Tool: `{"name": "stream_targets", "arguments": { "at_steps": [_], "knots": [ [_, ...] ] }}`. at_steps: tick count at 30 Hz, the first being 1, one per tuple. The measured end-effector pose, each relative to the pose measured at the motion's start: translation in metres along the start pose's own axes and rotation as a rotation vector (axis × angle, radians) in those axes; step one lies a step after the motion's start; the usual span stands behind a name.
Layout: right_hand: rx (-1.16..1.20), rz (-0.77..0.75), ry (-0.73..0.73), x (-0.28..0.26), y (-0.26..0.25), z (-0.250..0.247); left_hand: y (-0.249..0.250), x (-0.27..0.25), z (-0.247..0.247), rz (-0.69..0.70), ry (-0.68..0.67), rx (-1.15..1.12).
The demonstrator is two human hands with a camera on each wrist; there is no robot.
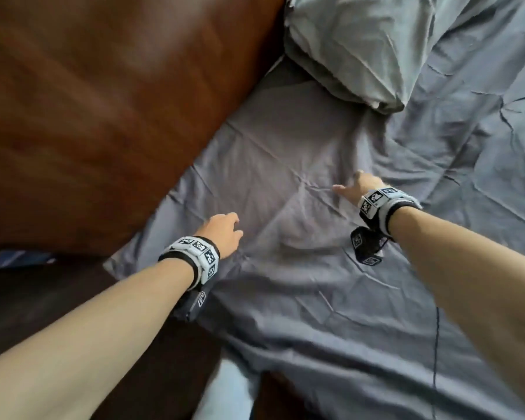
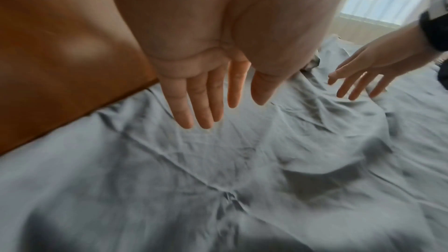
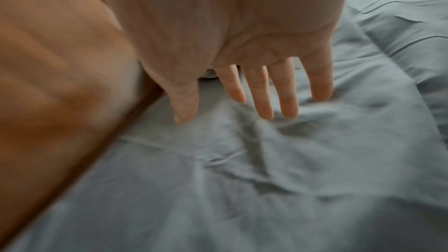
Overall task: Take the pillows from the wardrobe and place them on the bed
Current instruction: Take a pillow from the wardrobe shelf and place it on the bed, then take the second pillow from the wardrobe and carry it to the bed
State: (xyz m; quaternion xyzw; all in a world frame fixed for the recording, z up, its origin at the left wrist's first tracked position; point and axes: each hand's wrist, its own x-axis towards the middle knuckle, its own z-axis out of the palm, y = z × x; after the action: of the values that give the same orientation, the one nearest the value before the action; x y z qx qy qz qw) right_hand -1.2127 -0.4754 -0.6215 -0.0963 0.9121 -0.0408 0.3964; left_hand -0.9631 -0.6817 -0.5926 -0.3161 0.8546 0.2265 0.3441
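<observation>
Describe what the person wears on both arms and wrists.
Both forearms are bare, with no sleeves. The left hand has behind it a wristband: a black strap carrying white blocks printed with black-and-white square markers. The right hand has a matching wristband. Under each wrist hangs a dark camera unit with the same markers. No rings or gloves show.

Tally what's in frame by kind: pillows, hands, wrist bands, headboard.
Pillows: 1, pale grey pillow lying on the grey sheet by the headboard.
Hands: 2, left hand and right hand, both empty with fingers straight.
Wrist bands: 2, left band, right band.
Headboards: 1, brown headboard.
Total: 6.
</observation>
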Motion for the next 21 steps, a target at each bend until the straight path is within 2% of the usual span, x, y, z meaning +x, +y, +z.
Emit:
{"name": "stream_targets", "arguments": {
  "at_steps": [4, 9, 16, 21],
  "knots": [
    [-0.125, -0.208, -0.068, -0.111, -0.041, 0.004, 0.000, -0.110, 0.002, -0.117, 0.113, -0.179],
    [-0.235, -0.530, -0.039, -0.270, -0.075, -0.003, 0.005, -0.277, 0.025, -0.230, 0.325, -0.412],
    [-0.369, -1.030, -0.043, -0.505, -0.090, 0.016, 0.004, -0.521, 0.111, -0.473, 0.453, -0.592],
    [-0.432, -1.288, -0.113, -0.648, -0.088, 0.068, -0.005, -0.650, 0.185, -0.672, 0.550, -0.670]
  ]
}}
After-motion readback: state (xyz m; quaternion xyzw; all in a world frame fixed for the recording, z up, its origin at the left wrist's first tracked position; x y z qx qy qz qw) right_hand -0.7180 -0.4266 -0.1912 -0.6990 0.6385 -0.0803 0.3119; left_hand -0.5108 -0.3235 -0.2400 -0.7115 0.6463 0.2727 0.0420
